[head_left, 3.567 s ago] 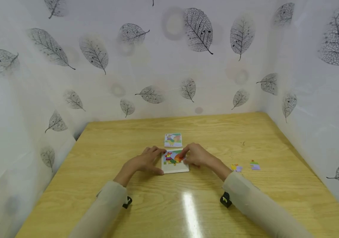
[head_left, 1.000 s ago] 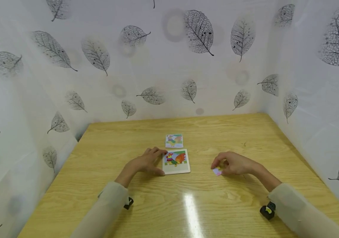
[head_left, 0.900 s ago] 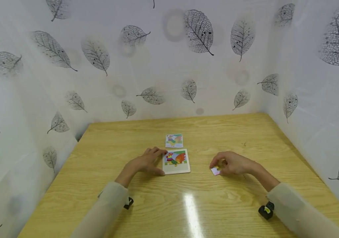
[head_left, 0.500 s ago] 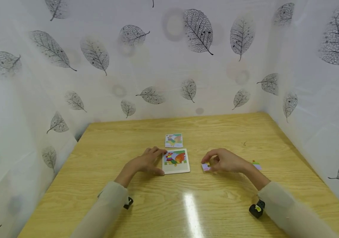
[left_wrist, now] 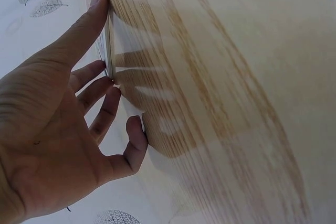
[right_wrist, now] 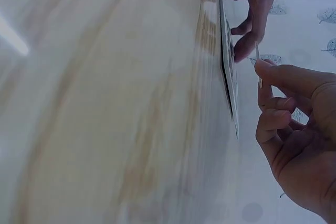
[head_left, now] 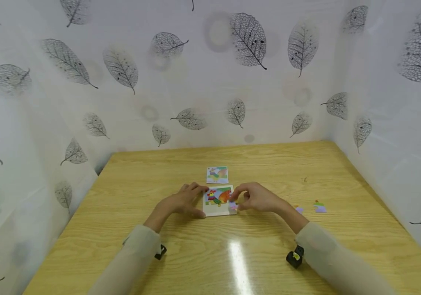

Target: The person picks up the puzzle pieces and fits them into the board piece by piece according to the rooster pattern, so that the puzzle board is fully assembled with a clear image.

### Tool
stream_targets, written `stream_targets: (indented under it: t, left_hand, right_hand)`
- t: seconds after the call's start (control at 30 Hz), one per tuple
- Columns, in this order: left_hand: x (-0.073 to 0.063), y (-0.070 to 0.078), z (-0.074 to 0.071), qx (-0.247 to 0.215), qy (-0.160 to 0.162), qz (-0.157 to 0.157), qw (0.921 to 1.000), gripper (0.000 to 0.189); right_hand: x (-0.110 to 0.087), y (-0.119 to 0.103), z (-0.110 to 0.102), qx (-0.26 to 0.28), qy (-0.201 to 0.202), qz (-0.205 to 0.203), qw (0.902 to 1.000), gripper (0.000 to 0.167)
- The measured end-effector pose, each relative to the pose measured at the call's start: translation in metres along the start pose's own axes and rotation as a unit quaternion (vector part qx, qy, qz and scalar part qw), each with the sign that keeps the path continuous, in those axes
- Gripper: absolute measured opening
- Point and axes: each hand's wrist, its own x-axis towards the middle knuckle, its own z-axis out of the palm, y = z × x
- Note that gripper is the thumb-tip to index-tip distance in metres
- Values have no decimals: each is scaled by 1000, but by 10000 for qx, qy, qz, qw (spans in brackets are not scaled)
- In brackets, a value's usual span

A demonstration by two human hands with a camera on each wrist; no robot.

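Note:
My left hand [head_left: 180, 201] holds the left side of a puzzle board [head_left: 214, 212], index finger at the upper corner and thumb at the lower one. In the left wrist view the thumb of that hand [left_wrist: 50, 135] lies against the board's edge, the other fingers loosely bent. A rooster picture fills the board's upper part; a pale bare strip shows below. Between thumb and index finger, my right hand [head_left: 261, 198] pinches a lilac puzzle piece [head_left: 233, 205] over the board's right edge. Seen edge-on in the right wrist view, the piece [right_wrist: 257, 52] is thin and raised above the board.
A small rooster picture card [head_left: 217, 175] lies just beyond the board. To the right, two loose puzzle pieces rest on the wooden table [head_left: 151, 168]: one partly behind the right forearm [head_left: 298, 209], another puzzle piece [head_left: 320, 207] farther right. A leaf-patterned curtain [head_left: 210, 82] surrounds the table.
Earlier the right hand was at the board's right side, then at the right with a lilac piece. It has carried that piece left to the board. The left hand stays put.

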Motion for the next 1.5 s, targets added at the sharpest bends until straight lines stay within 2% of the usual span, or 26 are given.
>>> stream_targets:
  t: [0.17,0.4,0.57,0.73,1.2,1.5]
  left_hand:
    - [0,0,-1,-12,23,-47,10000,92]
    - [-1,1,0,-99,31,-55,9999,91]
    - [0,0,0,21,16,-23,10000,91]
    - [-1,1,-1,-45,3,-7,10000,90]
    - [-2,-1,-2,-121,-8,105,9999,89]
    - [-2,0,-3,-70,-14,106,9999,90]
  right_hand:
    - [14,-3,13,98,-17,76,9999,21]
    - [30,-10,30,-100,7,14,9999,16]
    - [39,-16,38,-373,23,-43,9993,16]
    - [48,-16,46,-383,36,112,9992,17]
    - [53,-23,51,-275,105,362,9989,17]
    - [57,-22,54,-396,201,364,9984,17]
